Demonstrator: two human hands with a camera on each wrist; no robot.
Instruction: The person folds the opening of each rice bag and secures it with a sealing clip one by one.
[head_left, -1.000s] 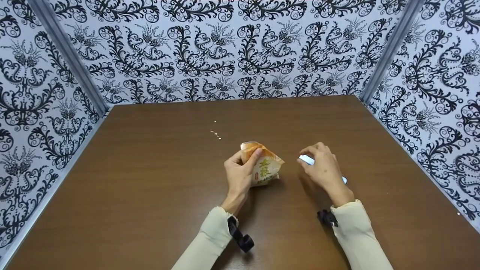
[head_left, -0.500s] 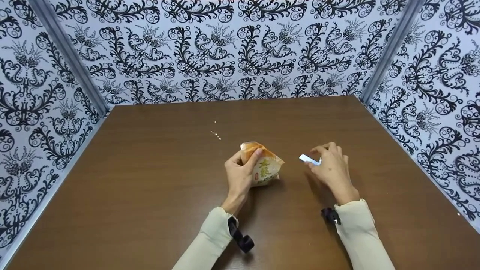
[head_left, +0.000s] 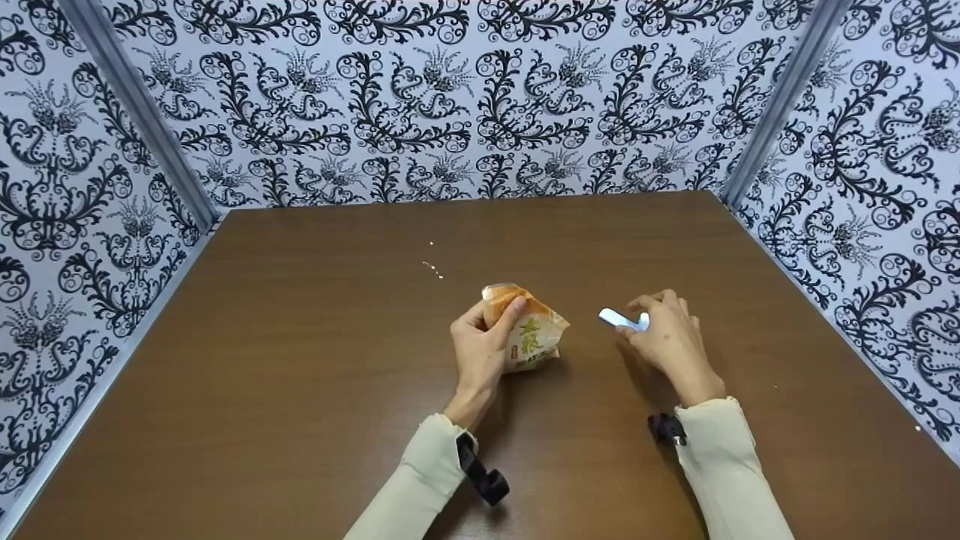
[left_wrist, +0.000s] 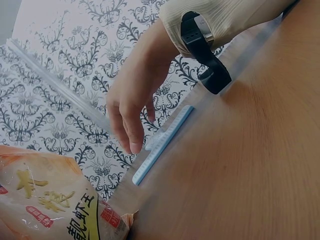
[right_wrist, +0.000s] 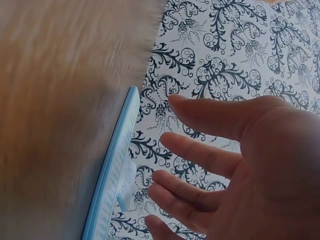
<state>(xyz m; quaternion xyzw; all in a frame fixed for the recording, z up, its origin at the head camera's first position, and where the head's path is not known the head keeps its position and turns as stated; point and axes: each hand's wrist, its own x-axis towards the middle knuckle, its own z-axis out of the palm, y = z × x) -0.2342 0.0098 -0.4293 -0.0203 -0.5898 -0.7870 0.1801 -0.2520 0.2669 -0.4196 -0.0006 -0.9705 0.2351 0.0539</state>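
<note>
My left hand (head_left: 476, 352) grips the upper part of a printed snack bag (head_left: 536, 337), orange at the top and pale below, with the thumb pressed on its front. In the left wrist view the bag (left_wrist: 47, 200) bulges at the lower left. To its right, a long light-blue bag clip (head_left: 619, 319) with a small raised tab lies on the table. My right hand (head_left: 671, 341) hovers over the clip and hides part of it in the head view. In the right wrist view its fingers are spread apart beside the clip (right_wrist: 115, 165), with nothing held between them.
A brown wooden table (head_left: 300, 337) spreads under both hands. White crumbs (head_left: 433, 268) lie beyond the bag. Patterned walls (head_left: 412, 97) enclose the back and sides. A black strap (head_left: 480, 472) hangs from the left wrist, another strap (head_left: 666, 429) from the right.
My right hand has shifted to the right over the clip, uncovering more of the clip's left part and covering its right end. The left hand and bag have stayed put.
</note>
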